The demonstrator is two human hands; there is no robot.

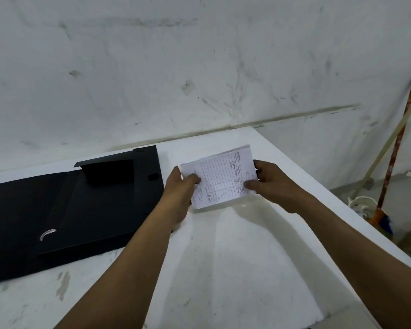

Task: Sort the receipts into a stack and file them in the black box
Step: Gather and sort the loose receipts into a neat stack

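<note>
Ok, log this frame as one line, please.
stage: squaring stack | left hand: holds receipts | right hand: holds receipts | box: open, left of hands | filed: no

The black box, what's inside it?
The open black box shows only a dark interior with no receipts. The receipts are held by the left hand and right hand.

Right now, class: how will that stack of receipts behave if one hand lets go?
The stack of receipts looks thin and papery, so it would probably droop. Its edges already fan unevenly, so loose sheets may slide apart. It seems light: the left hand and right hand pinch it by fingertips.
</note>
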